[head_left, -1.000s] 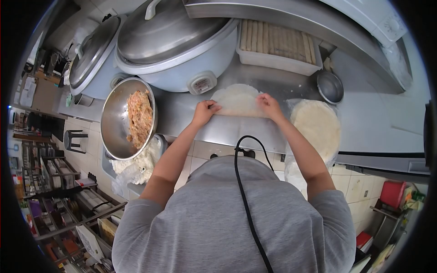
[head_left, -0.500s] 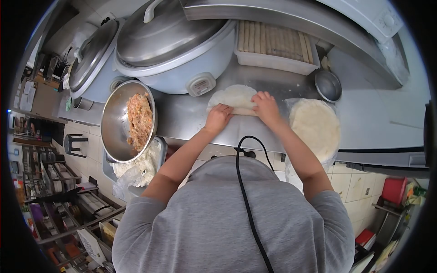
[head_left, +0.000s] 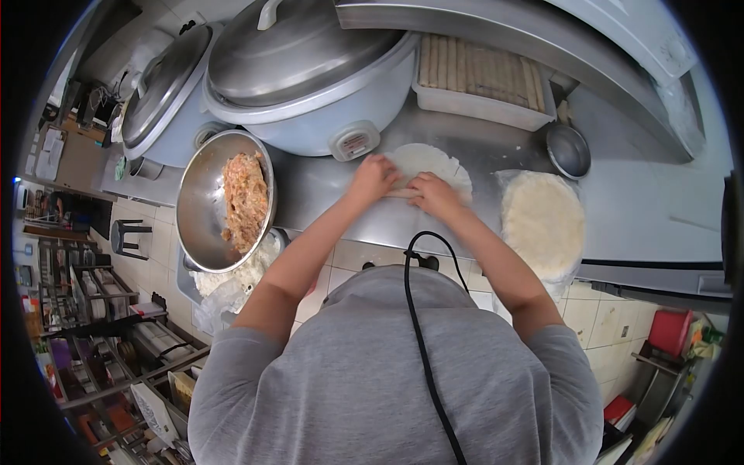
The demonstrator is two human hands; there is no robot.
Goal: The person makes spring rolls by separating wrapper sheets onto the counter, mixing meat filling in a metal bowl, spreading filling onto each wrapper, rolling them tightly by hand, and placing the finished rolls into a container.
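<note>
A thin round white wrapper (head_left: 438, 161) lies on the steel counter, its near edge rolled up into a narrow roll (head_left: 401, 193). My left hand (head_left: 375, 177) is at the wrapper's left edge with its fingers curled onto it, slightly blurred. Curled over the right part of the roll are the fingers of my right hand (head_left: 434, 194). What the roll contains is hidden. Left of my hands, a steel bowl (head_left: 197, 203) holds a pinkish ground filling (head_left: 246, 198). To the right, a stack of pale round wrappers (head_left: 542, 225) rests on clear plastic.
Behind the wrapper stand a large lidded cooker (head_left: 310, 124) and a white tray (head_left: 484, 110) of finished-looking rolls in rows. A small metal bowl (head_left: 568, 151) sits at the back right. Below the steel bowl is a tub of white shredded stuff (head_left: 244, 271). A metal shelf edge (head_left: 511, 31) overhangs the back.
My right hand has shifted left along the roll, uncovering the wrapper's right side. My left hand has moved up to the left edge. The whole view has shifted slightly.
</note>
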